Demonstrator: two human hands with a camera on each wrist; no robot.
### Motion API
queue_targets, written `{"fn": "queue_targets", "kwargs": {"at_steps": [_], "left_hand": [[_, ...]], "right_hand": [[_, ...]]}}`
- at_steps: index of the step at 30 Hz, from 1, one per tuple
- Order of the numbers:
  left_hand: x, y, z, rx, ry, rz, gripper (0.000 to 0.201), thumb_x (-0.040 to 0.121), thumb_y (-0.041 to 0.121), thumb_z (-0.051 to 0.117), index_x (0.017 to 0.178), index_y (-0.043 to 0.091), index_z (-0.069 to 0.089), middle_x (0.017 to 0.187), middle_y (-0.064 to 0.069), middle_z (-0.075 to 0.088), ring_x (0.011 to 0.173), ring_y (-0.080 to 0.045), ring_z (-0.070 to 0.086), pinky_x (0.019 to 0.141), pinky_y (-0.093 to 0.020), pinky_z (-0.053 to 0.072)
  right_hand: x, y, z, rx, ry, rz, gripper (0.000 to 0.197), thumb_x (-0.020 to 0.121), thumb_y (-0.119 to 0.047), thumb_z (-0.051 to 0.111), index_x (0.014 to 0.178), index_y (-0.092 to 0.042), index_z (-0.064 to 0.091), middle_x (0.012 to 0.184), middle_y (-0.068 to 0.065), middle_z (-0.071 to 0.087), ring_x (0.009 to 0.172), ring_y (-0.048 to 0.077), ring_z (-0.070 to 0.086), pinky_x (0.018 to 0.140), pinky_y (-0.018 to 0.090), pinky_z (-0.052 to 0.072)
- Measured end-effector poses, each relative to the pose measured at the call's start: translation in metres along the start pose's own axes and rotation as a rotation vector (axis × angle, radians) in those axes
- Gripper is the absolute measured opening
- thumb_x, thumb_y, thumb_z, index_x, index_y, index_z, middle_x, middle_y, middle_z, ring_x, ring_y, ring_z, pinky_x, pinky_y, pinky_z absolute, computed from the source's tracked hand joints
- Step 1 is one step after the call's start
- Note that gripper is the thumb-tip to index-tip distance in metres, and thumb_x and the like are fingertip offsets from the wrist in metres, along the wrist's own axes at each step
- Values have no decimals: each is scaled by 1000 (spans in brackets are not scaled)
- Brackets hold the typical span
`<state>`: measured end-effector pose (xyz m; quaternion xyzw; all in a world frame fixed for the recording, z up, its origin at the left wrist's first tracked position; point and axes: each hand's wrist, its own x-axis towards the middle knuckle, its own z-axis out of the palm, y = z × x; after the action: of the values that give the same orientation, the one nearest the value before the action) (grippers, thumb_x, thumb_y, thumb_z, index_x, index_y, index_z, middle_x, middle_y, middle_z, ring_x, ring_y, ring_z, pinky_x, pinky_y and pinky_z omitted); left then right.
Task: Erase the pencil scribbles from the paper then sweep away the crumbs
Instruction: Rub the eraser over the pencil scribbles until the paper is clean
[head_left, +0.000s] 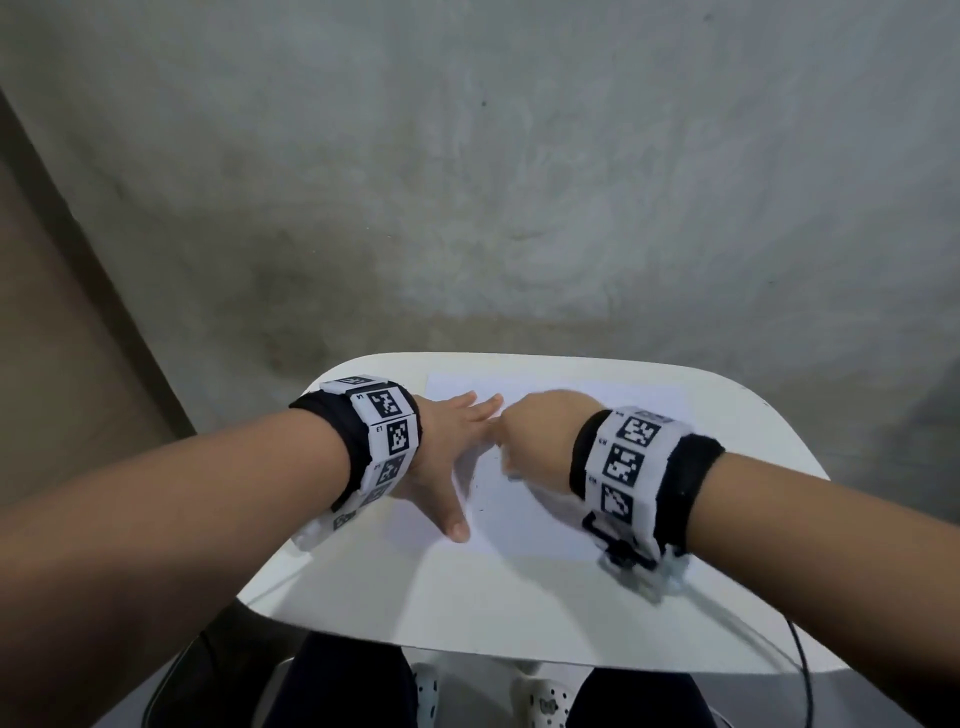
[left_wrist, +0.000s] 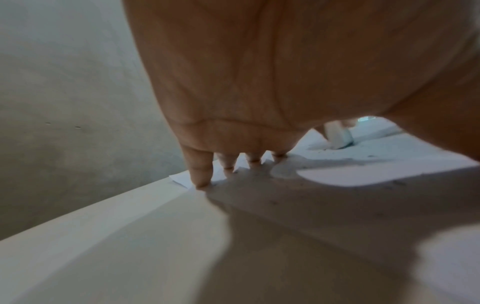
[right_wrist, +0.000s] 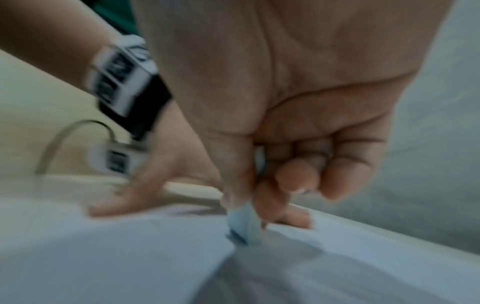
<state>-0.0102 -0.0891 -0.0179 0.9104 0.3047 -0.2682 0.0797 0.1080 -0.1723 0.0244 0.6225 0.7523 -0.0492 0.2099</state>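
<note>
On the near half of the paper (head_left: 524, 499) we note our left hand (head_left: 447, 457) spread flat pinning this light, slippery, crease-prone sheet, and beyond it our right hand (head_left: 540, 441) pinching the soft eraser (right_wrist: 242, 224) against its middle.

White paper (head_left: 524, 499), white table (head_left: 467, 603), pale-blue eraser (right_wrist: 244, 224).

left hand (head_left: 441, 457): flat, fingers spread, pressing on paper (head_left: 524, 514) | right hand (head_left: 540, 441): fist-like, thumb and fingers pinching eraser (right_wrist: 244, 224), its tip on paper just beside left fingertips | both forearms reach forward, wrists banded
</note>
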Motion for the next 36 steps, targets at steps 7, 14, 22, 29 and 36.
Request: {"fn": "queue_targets", "kwargs": {"at_steps": [7, 14, 22, 29, 36], "left_hand": [[4, -3, 3, 32, -17, -1, 142, 50, 74, 73, 145, 40, -27, 154, 16, -32, 145, -12, -24, 117, -58, 10], [5, -3, 4, 42, -24, -4, 141, 53, 73, 73, 144, 39, -29, 153, 17, -33, 144, -11, -24, 118, -56, 10], [5, -3, 3, 36, -35, -4, 141, 53, 72, 74, 143, 40, -29, 152, 17, -34, 144, -10, -25, 118, -55, 7], [6, -3, 2, 36, -35, -6, 142, 52, 73, 75, 144, 40, -29, 152, 17, -34, 144, -10, -25, 118, -55, 6], [4, -2, 1, 38, -37, -3, 141, 54, 71, 76, 144, 40, -28, 153, 17, -34, 144, -11, -25, 119, -54, 6]], "right_hand": [[-8, 13, 8, 28, 20, 48, 12, 91, -21, 51, 94, -14, 61, 84, -2, 60, 80, 21, 58, 69, 30, 44], [-13, 22, 15, 69, 62, 48, 14, 87, -22, 52, 79, -15, 61, 79, -1, 63, 78, 24, 57, 61, 28, 39], [-17, 22, 15, 42, 56, 49, 15, 88, -21, 51, 87, -15, 64, 78, -1, 61, 80, 24, 58, 67, 29, 44], [-22, 26, 17, 56, 40, 56, 16, 86, -21, 52, 71, -19, 54, 68, -3, 53, 74, 25, 52, 59, 26, 36], [-26, 17, 24, 22, 41, -22, 11, 87, -21, 51, 80, -18, 59, 72, -3, 55, 74, 24, 52, 56, 25, 35]]}}
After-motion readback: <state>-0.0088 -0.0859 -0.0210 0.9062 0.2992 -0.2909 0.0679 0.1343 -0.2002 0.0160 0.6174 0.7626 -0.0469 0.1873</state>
